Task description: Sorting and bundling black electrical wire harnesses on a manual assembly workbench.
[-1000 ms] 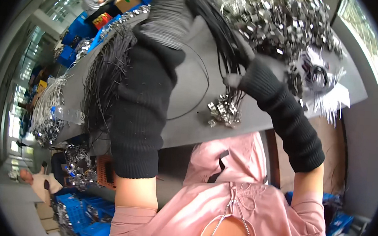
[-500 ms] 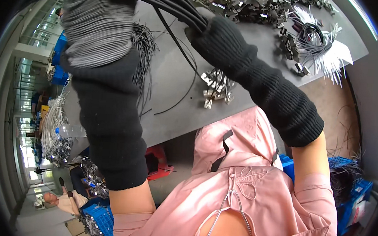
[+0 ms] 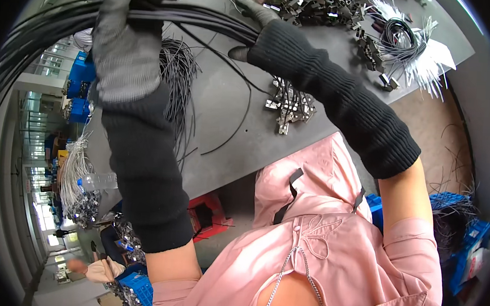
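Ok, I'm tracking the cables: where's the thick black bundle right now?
In the head view, the black cable bundle spans the upper left, from the left rim across the left hand to the right hand.

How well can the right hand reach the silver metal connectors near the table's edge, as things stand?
Probably yes: the right hand looks open and near the silver metal connectors, with nothing bulky visible between; the black cable bundle running into that hand might hinder it.
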### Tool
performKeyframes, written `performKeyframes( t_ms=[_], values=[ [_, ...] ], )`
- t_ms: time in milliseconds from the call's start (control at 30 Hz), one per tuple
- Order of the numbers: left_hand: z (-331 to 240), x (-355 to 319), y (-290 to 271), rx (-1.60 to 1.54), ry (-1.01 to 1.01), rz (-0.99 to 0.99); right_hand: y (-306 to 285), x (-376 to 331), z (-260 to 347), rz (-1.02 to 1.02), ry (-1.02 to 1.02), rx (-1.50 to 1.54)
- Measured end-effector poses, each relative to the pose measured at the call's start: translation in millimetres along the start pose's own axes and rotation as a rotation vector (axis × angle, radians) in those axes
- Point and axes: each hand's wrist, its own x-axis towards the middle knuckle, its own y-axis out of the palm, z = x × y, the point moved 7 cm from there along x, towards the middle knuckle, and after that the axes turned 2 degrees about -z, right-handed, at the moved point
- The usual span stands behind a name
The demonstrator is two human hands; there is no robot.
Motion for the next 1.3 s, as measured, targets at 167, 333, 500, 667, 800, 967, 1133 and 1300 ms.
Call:
performKeyframes(
  t_ms=[167, 333, 500, 667, 800, 967, 1133, 1300],
  values=[
    [1.3, -9.8, 8.1, -0.081, 0.016, -0.019, -13.6, -25.5, 0.6, -0.129, -0.261, -0.126],
    [1.4, -18.8, -30.1, 0.025, 0.009, -0.291, -32.2, -99.3, -121.2, 0.187, 0.475, -0.256],
    [16.1, -26.8, -20.7, 0.029, -0.006, -0.288, -0.6, -193.6, -191.1, 0.235, 0.769, -0.232],
    [13.6, -31.0, 6.5, 0.168, 0.016, -0.106, 23.3, -213.2, -220.3, 0.058, 0.776, -0.129],
    [17.7, -18.9, 3.4, 0.128, -0.034, -0.148, 2.8, -201.6, -204.5, -0.160, 0.531, -0.353],
    [23.8, -16.8, -6.1, 0.087, -0.003, -0.218, 26.0, -203.3, -209.4, 0.241, 0.718, -0.135],
    [25.1, -21.6, -6.7, 0.056, -0.063, -0.141, 9.6, -206.4, -208.0, 0.192, 0.573, -0.279],
    [29.0, -21.5, -3.4, -0.006, -0.106, -0.078, 9.6, -204.4, -223.4, 0.209, 0.624, -0.233]
  ],
)
